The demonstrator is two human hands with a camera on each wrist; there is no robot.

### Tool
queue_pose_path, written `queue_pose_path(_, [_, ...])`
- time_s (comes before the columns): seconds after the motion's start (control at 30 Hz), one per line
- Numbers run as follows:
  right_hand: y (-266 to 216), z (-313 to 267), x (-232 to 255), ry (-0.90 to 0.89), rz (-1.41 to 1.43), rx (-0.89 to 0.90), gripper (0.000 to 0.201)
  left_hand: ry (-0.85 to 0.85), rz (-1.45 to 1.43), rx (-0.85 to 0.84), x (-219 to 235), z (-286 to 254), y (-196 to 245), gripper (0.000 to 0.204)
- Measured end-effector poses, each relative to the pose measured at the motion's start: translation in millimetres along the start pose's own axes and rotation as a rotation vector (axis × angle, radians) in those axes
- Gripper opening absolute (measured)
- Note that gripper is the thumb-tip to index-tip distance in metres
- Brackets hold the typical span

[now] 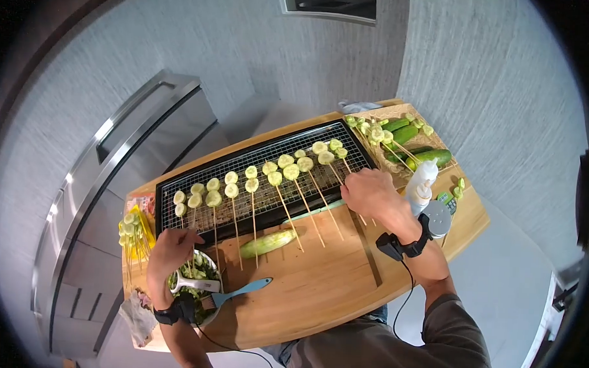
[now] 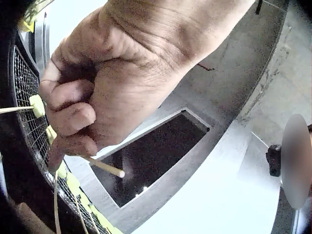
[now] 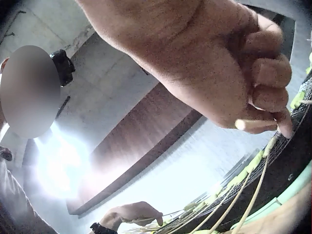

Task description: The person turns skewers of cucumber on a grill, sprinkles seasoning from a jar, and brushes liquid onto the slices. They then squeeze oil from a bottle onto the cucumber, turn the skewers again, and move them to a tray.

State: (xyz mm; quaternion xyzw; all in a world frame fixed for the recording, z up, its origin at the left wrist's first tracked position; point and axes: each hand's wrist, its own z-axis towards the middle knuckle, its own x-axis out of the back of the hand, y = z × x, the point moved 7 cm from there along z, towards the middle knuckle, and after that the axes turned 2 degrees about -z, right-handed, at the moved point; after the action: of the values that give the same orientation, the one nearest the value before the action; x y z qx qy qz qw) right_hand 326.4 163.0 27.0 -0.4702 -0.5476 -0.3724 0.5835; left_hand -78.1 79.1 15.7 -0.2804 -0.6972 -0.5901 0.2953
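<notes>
From above, both hands sit by the grill [image 1: 269,176]. Up close, the left hand [image 2: 97,92] (fingers curled) pinches a stick [image 2: 105,167]; the right hand [image 3: 234,73] pinches another stick [image 3: 251,125].

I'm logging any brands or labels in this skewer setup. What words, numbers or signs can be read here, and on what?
None can be read in any view.
Squeeze bottle: white, no legible label.
Packet at the grill's left end: red and yellow colours, any print too small and blurred.
Small green object by the bottle: markings too small to read.
Wrist views show only each hand holding a skewer; no text.
</notes>
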Motion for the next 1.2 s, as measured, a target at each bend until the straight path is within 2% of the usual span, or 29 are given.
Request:
queue_pose_path(0.07, [1.3, 2.1, -8.7, -0.072, -0.016, -0.008, 0.034, -0.038, 0.006, -0.016, -3.4, 2.3, -4.2, 0.031])
queue_pose_path(0.13, [4.8, 6.0, -21.4, -0.102, -0.086, -0.005, 0.024, -0.051, 0.029, 0.012, -5.8, 1.9, -0.9, 0.031])
queue_pose_path(0.2, [5.0, 4.2, -22.1, -0.114, -0.075, -0.018, 0.027, -0.063, 0.049, 0.04, -7.9, 1.8, -0.3, 0.03])
queue_pose_path(0.27, [5.2, 1.8, -22.4, -0.127, -0.067, -0.034, 0.031, -0.042, 0.134, -0.008, -11.9, 5.6, -5.2, 0.032])
queue_pose_path(0.33, [6.1, -0.4, -13.4, 0.012, -0.022, -0.056, 0.03, -0.023, 0.111, -0.036, -13.0, 4.6, -8.9, 0.032])
queue_pose_path(0.4, [1.7, -5.2, -6.6, 0.045, -0.034, -0.057, 0.029, 0.034, 0.217, -0.029, -9.1, 2.4, -0.5, 0.032])
queue_pose_path(0.47, [-8.3, -11.4, 2.9, 0.122, 0.002, 0.029, 0.028, 0.043, 0.256, -0.05, -7.6, 1.8, 3.1, 0.032])
queue_pose_path(0.73, [-30.3, -16.3, -20.9, 0.09, -0.004, 0.213, 0.027, 0.115, 0.334, -0.055, -9.7, 3.2, 0.0, 0.031])
queue_pose_path(0.8, [-34.7, -15.9, -21.7, 0.097, -0.008, 0.238, 0.027, 0.226, 0.446, -0.163, -6.9, 1.1, 5.2, 0.034])
queue_pose_path(0.83, [-36.5, -15.0, -24.0, 0.06, -0.005, 0.234, 0.029, 0.225, 0.446, -0.164, -7.1, 0.6, 6.7, 0.034])
queue_pose_path(0.9, [-37.6, -14.3, -27.6, 0.023, -0.001, 0.231, 0.03, 0.344, 0.457, -0.117, 0.9, -4.4, 10.9, 0.038])
queue_pose_path(1.07, [-37.1, -9.0, -30.8, 0.124, -0.016, 0.227, 0.033, 0.237, 0.388, -0.155, -20.3, -10.9, 27.5, 0.038])
queue_pose_path(1.2, [-36.4, -2.7, -33.6, 0.048, -0.045, 0.163, 0.032, 0.114, 0.384, -0.201, -37.8, -6.9, 28.2, 0.037])
